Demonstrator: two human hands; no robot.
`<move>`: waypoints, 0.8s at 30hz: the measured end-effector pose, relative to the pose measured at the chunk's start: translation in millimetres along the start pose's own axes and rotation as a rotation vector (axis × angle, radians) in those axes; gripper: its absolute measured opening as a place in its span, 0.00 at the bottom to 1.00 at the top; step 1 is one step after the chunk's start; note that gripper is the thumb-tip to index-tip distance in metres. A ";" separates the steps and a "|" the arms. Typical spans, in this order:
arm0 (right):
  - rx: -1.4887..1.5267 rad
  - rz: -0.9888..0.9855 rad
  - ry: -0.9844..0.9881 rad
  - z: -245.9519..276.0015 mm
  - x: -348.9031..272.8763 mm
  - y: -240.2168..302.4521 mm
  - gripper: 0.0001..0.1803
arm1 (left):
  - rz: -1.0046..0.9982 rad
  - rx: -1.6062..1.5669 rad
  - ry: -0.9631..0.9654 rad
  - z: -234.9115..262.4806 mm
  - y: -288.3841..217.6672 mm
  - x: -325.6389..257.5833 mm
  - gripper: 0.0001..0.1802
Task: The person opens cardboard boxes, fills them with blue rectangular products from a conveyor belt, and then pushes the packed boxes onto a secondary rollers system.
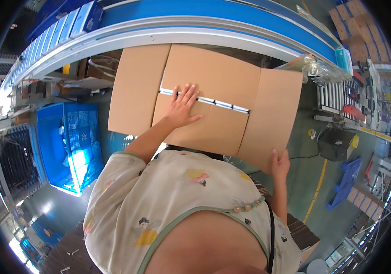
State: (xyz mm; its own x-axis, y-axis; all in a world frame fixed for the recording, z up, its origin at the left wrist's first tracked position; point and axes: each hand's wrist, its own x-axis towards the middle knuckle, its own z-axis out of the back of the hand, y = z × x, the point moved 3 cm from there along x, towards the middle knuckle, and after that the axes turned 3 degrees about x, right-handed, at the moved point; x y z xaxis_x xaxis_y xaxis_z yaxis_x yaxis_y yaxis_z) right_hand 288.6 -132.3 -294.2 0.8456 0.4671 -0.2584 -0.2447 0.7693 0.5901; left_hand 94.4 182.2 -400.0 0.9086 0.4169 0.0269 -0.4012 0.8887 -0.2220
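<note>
In front of me is a large brown cardboard box (209, 73). Its far and near flaps are folded over the middle, while the left flap (136, 91) and right flap (275, 109) spread out to the sides. White items with dark blue marks (225, 105) show through the narrow gap between the folded flaps. My left hand (182, 109) lies flat across that gap, fingers spread. At the near corner of the right flap, my right hand (280, 165) grips the edge with its thumb up; its other fingers are partly hidden.
Beyond the box runs a blue conveyor belt (195, 16) with a metal rail, carrying a row of blue-and-white boxes (58, 34) at left. A blue plastic crate (51, 137) stands left. At right are a roller conveyor (337, 100), a dark bin (337, 144) and a blue pallet (345, 182).
</note>
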 end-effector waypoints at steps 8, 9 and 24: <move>-0.499 0.563 -0.031 -203.1 -2.5 90.0 0.40 | 0.033 -0.404 -0.300 19.2 75.6 7.5 0.31; -0.476 0.595 -0.065 -210.6 -2.7 86.8 0.40 | 0.152 -0.269 -0.482 30.8 103.1 -10.1 0.32; -0.440 0.712 -0.084 -196.9 -12.4 65.6 0.37 | 0.336 -0.812 0.081 142.0 40.3 -131.7 0.39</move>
State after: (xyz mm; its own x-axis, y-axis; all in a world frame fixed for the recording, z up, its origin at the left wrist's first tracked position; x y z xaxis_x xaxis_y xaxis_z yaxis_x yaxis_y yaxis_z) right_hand 168.6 -1.8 -402.9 0.4470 0.8850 0.1306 -0.8813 0.4105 0.2342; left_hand -57.9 190.3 -274.1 0.7750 0.5898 -0.2268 -0.4700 0.2981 -0.8308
